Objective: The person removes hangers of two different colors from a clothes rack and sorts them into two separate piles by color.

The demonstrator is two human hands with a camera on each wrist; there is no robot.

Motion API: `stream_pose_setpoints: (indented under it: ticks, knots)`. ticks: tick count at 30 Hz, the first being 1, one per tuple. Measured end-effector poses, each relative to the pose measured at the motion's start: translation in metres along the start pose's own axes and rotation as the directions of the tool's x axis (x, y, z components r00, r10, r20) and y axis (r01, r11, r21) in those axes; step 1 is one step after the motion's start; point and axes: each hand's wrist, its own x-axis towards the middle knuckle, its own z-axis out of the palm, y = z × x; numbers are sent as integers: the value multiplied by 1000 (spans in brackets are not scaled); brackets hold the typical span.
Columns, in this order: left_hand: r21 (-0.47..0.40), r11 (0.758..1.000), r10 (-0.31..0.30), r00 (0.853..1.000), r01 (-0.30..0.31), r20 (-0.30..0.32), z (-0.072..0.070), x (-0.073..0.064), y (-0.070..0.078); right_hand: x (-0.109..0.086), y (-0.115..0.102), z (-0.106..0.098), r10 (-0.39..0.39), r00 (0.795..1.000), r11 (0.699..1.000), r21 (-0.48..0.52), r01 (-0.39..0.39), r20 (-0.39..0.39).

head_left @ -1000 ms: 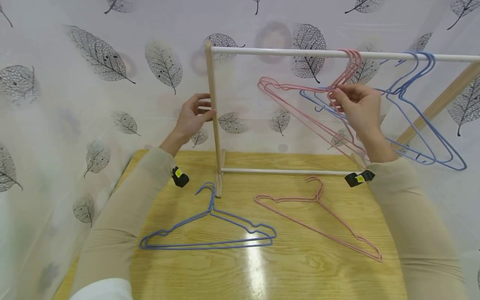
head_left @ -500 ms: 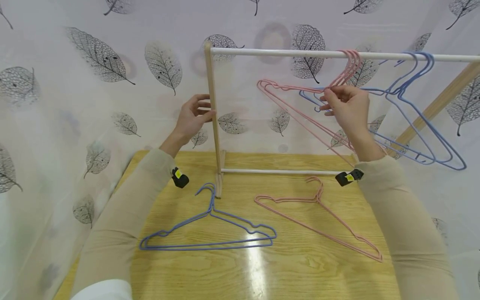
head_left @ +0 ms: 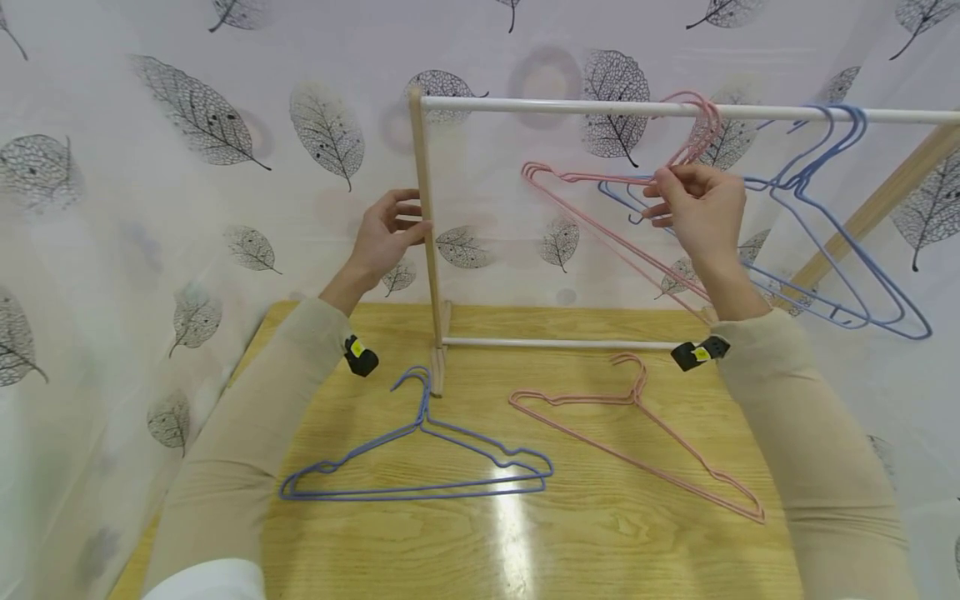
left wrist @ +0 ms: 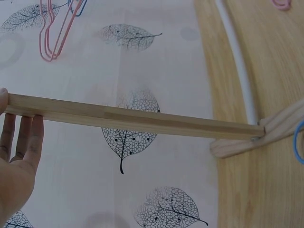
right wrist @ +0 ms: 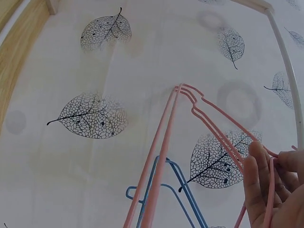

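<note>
In the head view my left hand (head_left: 386, 237) grips the left wooden post (head_left: 424, 175) of a hanger rack, thumb in front and fingers behind. My right hand (head_left: 705, 208) pinches a pink clothes hanger (right wrist: 164, 152) near the base of its hook. Several pink hangers hang close together there, and one hook arches slightly above the white top rod (head_left: 540, 105). How many lie between my fingers I cannot tell. Blue hangers (head_left: 802, 177) hang from the rod to the right of my hand, partly behind it.
On the wooden table (head_left: 600, 550) lie blue hangers (head_left: 423, 408) at the left and pink hangers (head_left: 639, 387) at the right. The rack's lower white rod (head_left: 562, 343) runs above the table's back. Behind stands a leaf-patterned sheet (head_left: 322, 250).
My right hand has moved left, then slightly back right. One pink hook has risen a little above the rod, and the pink hangers' left ends have shifted slightly right. My left hand stays put.
</note>
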Motion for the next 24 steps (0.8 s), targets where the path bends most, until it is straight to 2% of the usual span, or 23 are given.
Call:
stream_pose_setpoints:
  ticks: [4, 10, 16, 24]
  knots:
    - [-2, 1000, 5, 1000, -5, 2, 0, 0, 1, 0, -4, -7, -21, 1000, 995, 93, 23, -16]
    - [-1, 1000, 7, 1000, -7, 3, 0, -1, 1, -4, -13, -16, -6, 1000, 974, 226, 6, -1]
    - [5, 1000, 12, 1000, -12, 9, -1, -1, 1, -15, -17, -24, -5, 1000, 964, 265, 1, 15]
    - [6, 1000, 8, 1000, -8, 7, -1, -1, 1, -36, -16, -33, -53, 997, 974, 222, 40, 53]
